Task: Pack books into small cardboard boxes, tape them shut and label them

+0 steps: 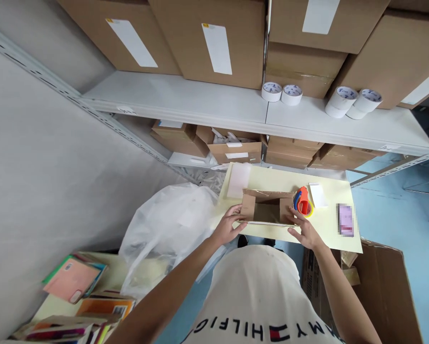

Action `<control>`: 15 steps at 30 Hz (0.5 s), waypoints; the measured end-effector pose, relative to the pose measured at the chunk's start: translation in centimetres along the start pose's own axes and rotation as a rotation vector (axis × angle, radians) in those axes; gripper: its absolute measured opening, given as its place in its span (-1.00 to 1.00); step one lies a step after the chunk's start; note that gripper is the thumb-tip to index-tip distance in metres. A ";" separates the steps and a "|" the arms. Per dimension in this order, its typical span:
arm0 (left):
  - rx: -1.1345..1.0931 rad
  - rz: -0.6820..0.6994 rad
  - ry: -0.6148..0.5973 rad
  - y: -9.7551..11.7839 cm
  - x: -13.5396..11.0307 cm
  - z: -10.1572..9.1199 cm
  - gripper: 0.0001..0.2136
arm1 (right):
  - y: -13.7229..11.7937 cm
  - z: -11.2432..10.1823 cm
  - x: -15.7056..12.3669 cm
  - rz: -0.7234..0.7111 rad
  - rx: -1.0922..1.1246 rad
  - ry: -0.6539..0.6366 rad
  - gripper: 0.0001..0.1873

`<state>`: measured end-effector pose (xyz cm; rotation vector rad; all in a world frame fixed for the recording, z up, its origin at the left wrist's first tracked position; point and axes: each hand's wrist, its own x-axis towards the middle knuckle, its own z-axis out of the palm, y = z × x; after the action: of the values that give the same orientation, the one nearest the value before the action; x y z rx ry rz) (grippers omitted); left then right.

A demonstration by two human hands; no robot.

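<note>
hands (229,228) touch open cardboard box (268,196)

A pale gray wall (53,153) rises beyond the left edge of a cream-yellow counter (324,229) in a storage area. A light gray metal shelving unit (186,93) — slotted uprights, broad flat shelves — stands past the counter's far edge, its upper shelf lined with large brown cartons (236,52). Pale blue flooring (386,205) stretches away from the right edge. A second pale tabletop (110,274) sits off the near left corner — all under soft light.
</note>
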<state>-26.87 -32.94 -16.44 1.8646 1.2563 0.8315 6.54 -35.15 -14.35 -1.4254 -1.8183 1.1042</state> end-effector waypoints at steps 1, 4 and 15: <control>0.003 0.003 0.013 -0.1 0.0 0.0 -0.78 | 0.2 0.0 0.0 -0.019 -0.017 0.021 -0.59; 0.000 -0.018 0.077 -0.4 0.1 0.2 -0.83 | 0.9 0.3 0.5 0.003 -0.071 0.182 -0.59; -0.150 -0.213 0.135 -1.7 2.0 0.4 -0.16 | 2.7 -0.2 5.8 0.142 0.124 0.105 0.09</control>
<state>-26.69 -30.68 -17.82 1.5472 1.4068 0.9203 6.49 -29.24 -16.90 -1.5278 -1.5679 1.1680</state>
